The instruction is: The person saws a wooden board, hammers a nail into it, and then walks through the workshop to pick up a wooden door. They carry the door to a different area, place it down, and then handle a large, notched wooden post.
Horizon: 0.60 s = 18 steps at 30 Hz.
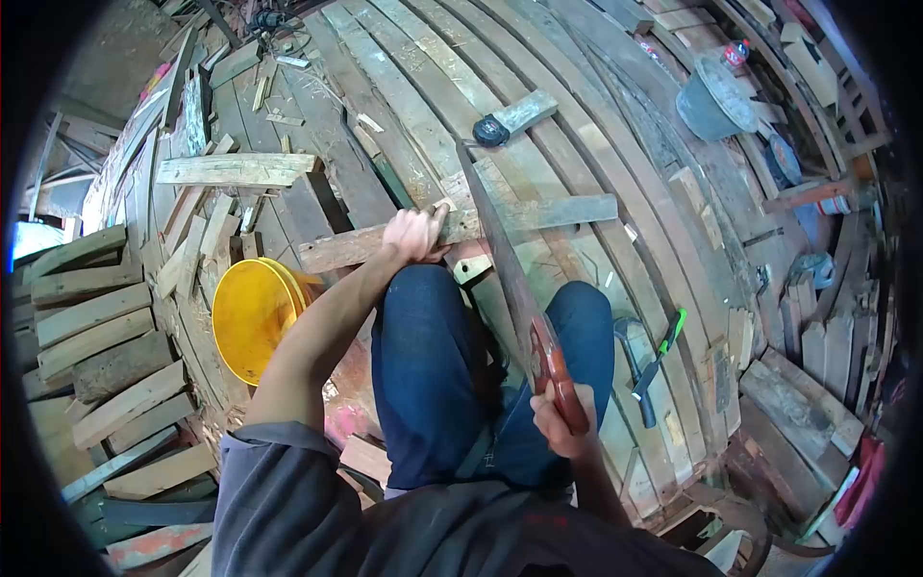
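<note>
Wood and metal cross just beyond our legs [423,317]: the plank [465,225] lies from left to right ahead of us, its right end a little farther out, and the saw [504,255] slants over it, tip away from us. Their long axes meet at a steep angle, just to the right of our left hand [417,234]. That hand is the nearer one, closed over the plank left of its middle. Our right hand [565,423] is farther back, by the right leg, wrapped around the saw's reddish handle [543,351]. From above we cannot tell whether the teeth touch the plank or hang over it.

Underneath runs a floor [601,125] of long worn boards, with gaps between them and scraps strewn about. Beyond the saw's tip sit a tape measure [490,131] and, just beside it, a block [531,112]. Right of our right leg lie a hammer [645,389] and a green-handled tool [672,334], near each other; a grey bucket [694,101] is farther off. Left of our left hand is a yellow bucket [231,313], and farther left short boards [111,317] lie in a long row.
</note>
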{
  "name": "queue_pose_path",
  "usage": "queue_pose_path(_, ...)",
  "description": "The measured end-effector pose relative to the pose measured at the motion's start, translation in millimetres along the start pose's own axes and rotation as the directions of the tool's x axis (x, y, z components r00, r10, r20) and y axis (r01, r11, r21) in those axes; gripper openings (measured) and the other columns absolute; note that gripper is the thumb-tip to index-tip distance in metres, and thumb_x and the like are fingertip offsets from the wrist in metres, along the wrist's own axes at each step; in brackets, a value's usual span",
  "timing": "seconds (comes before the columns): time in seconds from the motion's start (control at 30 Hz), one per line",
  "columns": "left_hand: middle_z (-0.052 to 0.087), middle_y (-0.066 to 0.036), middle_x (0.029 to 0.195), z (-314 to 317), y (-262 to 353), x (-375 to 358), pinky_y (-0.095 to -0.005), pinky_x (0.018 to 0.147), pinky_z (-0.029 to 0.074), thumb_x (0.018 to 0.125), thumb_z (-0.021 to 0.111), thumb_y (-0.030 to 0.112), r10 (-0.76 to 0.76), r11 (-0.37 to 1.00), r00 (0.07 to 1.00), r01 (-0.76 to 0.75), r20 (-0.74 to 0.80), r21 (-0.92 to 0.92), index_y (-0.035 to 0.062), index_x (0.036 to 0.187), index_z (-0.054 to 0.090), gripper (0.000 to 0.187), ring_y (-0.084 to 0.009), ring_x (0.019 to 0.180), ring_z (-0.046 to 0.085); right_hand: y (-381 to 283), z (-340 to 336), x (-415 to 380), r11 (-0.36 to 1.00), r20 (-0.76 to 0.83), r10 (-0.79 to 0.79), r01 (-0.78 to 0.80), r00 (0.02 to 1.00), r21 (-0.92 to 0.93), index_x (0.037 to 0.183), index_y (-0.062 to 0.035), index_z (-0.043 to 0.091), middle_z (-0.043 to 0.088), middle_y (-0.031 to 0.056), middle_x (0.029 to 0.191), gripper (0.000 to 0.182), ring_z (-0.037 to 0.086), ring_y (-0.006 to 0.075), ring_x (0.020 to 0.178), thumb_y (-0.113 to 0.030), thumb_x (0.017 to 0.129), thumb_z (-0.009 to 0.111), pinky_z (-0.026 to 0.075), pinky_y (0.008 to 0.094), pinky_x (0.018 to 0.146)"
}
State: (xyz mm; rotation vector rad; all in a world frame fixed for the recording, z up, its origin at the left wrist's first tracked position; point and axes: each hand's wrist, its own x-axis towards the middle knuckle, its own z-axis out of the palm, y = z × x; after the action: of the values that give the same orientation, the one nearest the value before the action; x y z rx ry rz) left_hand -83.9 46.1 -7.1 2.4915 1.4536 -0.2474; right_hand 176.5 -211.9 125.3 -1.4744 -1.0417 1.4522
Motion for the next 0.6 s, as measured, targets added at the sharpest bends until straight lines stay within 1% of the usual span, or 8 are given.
queue_pose_path(0.13, 0.065, -0.022, 0.103, 9, 0, -4, -0.0455, 0.075, 0.055, 0.073, 0.071, 0.050, 0.002, 1.000, 1.000, -0.002, -0.001, 0.006, 0.0012, 0.130, 0.042, 0.080, -0.0368, 0.087, 0.068, 19, 15, 64, 0.997, 0.031, -0.045, 0.047, 0.998, -0.062, 0.065, -0.0038, 0.049, 0.049, 0.0012, 0.053, 0.025, 0.047, 0.0096, 0.047, -0.007, 0.084, 0.065, 0.038, 0.0282, 0.047)
queue_pose_path(0.23, 0.064, -0.022, 0.108, 1, 0, -1, -0.0451, 0.075, 0.055, 0.074, 0.070, 0.050, -0.019, 1.000, 0.999, 0.018, 0.035, 0.018, 0.0016, 0.131, 0.041, 0.080, -0.0358, 0.087, 0.068, -1, 20, 92, 0.971, 0.025, 0.197, -0.198, 0.980, 0.136, 0.064, -0.0054, 0.048, 0.047, -0.0012, 0.051, 0.026, 0.046, 0.0075, 0.046, -0.009, 0.085, 0.064, 0.034, 0.0262, 0.044)
queue_pose_path(0.3, 0.063, -0.022, 0.109, 15, -6, -1, -0.0447, 0.075, 0.055, 0.074, 0.070, 0.050, 0.029, 0.999, 0.998, -0.027, -0.053, 0.041, 0.0018, 0.132, 0.041, 0.081, -0.0355, 0.087, 0.068, 3, 15, 51, 0.999, 0.045, 0.015, -0.017, 0.999, 0.047, 0.066, -0.0040, 0.050, 0.050, 0.0015, 0.054, 0.022, 0.050, 0.0084, 0.050, -0.004, 0.083, 0.063, 0.038, 0.0264, 0.048)
queue_pose_path(0.33, 0.063, -0.021, 0.108, 20, -7, 1, -0.0443, 0.075, 0.055, 0.072, 0.073, 0.051, 0.007, 0.999, 1.000, -0.007, -0.009, 0.045, 0.0022, 0.131, 0.042, 0.083, -0.0357, 0.087, 0.068, 3, 12, 27, 0.996, 0.041, -0.031, 0.027, 0.999, 0.084, 0.086, -0.0037, 0.056, 0.049, -0.0016, 0.056, 0.005, 0.047, 0.0055, 0.048, -0.002, 0.084, 0.060, 0.035, 0.0231, 0.045)
queue_pose_path(0.37, 0.063, -0.021, 0.106, 17, -5, 1, -0.0440, 0.075, 0.055, 0.069, 0.075, 0.050, 0.018, 1.000, 0.999, -0.018, -0.047, 0.000, 0.0020, 0.131, 0.042, 0.085, -0.0361, 0.087, 0.068, 2, 8, 2, 0.990, 0.038, -0.077, 0.072, 0.996, 0.120, 0.106, -0.0034, 0.061, 0.047, -0.0047, 0.058, 0.021, 0.044, 0.0026, 0.046, 0.001, 0.086, 0.056, 0.032, 0.0197, 0.043)
queue_pose_path(0.47, 0.064, -0.021, 0.105, 11, -5, 0, -0.0439, 0.074, 0.055, 0.070, 0.075, 0.050, 0.042, 0.999, 0.996, -0.040, -0.076, 0.025, 0.0016, 0.129, 0.043, 0.083, -0.0357, 0.087, 0.068, 8, 10, 24, 0.998, 0.061, -0.069, 0.069, 0.996, 0.003, 0.081, -0.0029, 0.055, 0.049, 0.0002, 0.057, 0.007, 0.046, 0.0071, 0.049, -0.003, 0.085, 0.061, 0.036, 0.0241, 0.047)
queue_pose_path(0.5, 0.064, -0.021, 0.105, 10, -5, 1, -0.0439, 0.074, 0.055, 0.070, 0.075, 0.050, 0.044, 0.999, 0.997, -0.042, -0.069, 0.030, 0.0015, 0.129, 0.043, 0.082, -0.0356, 0.087, 0.068, 3, 13, 50, 0.998, 0.069, -0.030, 0.034, 0.997, -0.052, 0.067, -0.0017, 0.051, 0.051, 0.0045, 0.056, 0.021, 0.049, 0.0108, 0.052, -0.004, 0.084, 0.063, 0.040, 0.0281, 0.051)
queue_pose_path(0.6, 0.064, -0.021, 0.105, 11, -2, 3, -0.0442, 0.074, 0.055, 0.071, 0.073, 0.048, 0.014, 0.999, 1.000, -0.014, -0.015, 0.029, 0.0024, 0.128, 0.044, 0.079, -0.0357, 0.086, 0.067, 16, 19, 103, 0.990, 0.013, 0.102, -0.103, 0.995, 0.100, 0.065, -0.0034, 0.048, 0.048, 0.0016, 0.054, 0.026, 0.048, 0.0096, 0.050, -0.007, 0.084, 0.065, 0.037, 0.0284, 0.047)
